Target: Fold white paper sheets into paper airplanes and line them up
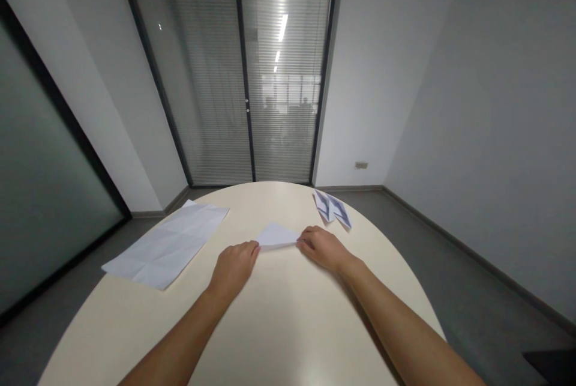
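Note:
A small folded sheet of white paper (276, 235), pointed at its far side, lies between my two hands over the middle of the table. My left hand (234, 263) pinches its left corner, fingers closed together. At the opposite corner, my right hand (323, 246) grips the paper between thumb and fingers. The near edge of the paper runs nearly straight from one hand to the other. Parts of both corners are hidden under my fingers.
Creased white sheets (173, 242) lie at the left of the round cream table (270, 326), reaching its edge. Folded paper pieces (332, 208) rest near the far right edge. Beyond stands a glass door (283, 134) with blinds.

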A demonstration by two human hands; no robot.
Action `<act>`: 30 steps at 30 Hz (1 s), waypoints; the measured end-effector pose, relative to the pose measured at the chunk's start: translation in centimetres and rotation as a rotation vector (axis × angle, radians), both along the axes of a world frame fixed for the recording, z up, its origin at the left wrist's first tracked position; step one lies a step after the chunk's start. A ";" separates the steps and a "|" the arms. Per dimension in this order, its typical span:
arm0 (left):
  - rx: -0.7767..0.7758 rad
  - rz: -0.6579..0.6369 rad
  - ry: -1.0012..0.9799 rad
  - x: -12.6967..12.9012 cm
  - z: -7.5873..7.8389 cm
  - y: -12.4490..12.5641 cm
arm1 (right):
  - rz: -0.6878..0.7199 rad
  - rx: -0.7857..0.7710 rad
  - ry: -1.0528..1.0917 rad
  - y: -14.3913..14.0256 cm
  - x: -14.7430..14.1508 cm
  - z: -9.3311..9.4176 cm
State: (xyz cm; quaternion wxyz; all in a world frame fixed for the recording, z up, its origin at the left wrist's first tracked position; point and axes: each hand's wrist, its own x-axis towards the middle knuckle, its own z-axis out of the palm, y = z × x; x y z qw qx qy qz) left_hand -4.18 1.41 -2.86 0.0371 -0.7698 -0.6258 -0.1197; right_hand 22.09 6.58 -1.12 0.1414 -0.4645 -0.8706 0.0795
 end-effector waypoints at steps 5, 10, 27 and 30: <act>0.019 0.053 -0.078 -0.3 -0.5 0.4 | -0.065 -0.015 0.065 0.4 -0.2 -0.9; 0.017 0.116 -0.099 -0.4 -0.9 0.6 | -0.151 0.012 0.062 0.8 -0.7 -1.6; 0.049 -0.234 -0.116 -0.8 -3.1 1.5 | -0.168 0.189 0.037 0.2 -2.0 -1.9; 0.048 -0.217 -0.118 -0.4 -2.8 1.2 | -0.008 0.240 0.047 -1.2 -3.3 -1.7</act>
